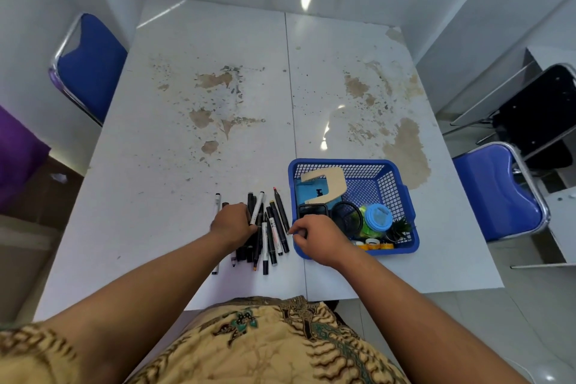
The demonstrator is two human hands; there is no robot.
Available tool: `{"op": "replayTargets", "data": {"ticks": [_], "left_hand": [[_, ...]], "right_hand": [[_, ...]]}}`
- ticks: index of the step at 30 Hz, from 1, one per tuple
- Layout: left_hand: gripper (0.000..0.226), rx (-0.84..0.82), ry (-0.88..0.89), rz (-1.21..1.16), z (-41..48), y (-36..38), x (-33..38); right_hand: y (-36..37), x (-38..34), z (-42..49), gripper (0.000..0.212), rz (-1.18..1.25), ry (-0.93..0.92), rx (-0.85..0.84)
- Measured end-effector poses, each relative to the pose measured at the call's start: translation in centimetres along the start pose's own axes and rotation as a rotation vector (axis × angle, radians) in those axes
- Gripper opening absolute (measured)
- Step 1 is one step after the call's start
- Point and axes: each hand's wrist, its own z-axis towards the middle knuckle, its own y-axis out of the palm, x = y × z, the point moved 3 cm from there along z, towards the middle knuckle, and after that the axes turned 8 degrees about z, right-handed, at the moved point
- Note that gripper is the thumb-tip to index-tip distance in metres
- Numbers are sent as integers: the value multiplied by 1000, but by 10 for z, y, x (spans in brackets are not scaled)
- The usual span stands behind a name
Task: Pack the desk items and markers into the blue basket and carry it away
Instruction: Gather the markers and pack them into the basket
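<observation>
Several black and white markers (270, 229) lie side by side on the white table (174, 171), just left of the blue basket (402, 196). My left hand (233, 224) lies over the left part of the marker pile, fingers curled round a few of them. My right hand (314, 238) hovers at the basket's near left corner, with thumb and finger pinching the end of the rightmost marker. The basket holds a beige stand (330, 185), a black mesh holder (346, 217), a blue-lidded jar (377, 217), a small green plant (400, 227) and tape rolls (372, 243).
The tabletop is worn, with brown peeled patches (405, 150) at its middle and right. A blue chair (90, 68) stands at the far left, another blue chair (498, 193) right of the basket, and a black chair (542, 112) behind it.
</observation>
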Motion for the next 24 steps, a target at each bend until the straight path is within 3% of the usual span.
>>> {"op": "replayTargets", "data": {"ticks": [8, 14, 17, 21, 24], "left_hand": [[14, 104, -67, -249, -10, 2, -3], [9, 329, -153, -535, -35, -22, 16], [8, 375, -82, -643, -47, -36, 40], [9, 321, 75, -686, -57, -42, 77], [13, 294, 157, -637, -59, -41, 104]], "right_hand": [[-15, 6, 18, 18, 147, -12, -57], [-45, 14, 33, 17, 237, -59, -30], [-62, 18, 41, 21, 435, -35, 25], [-82, 21, 46, 43, 828, 37, 52], [-97, 32, 41, 35, 1095, 79, 31]]}}
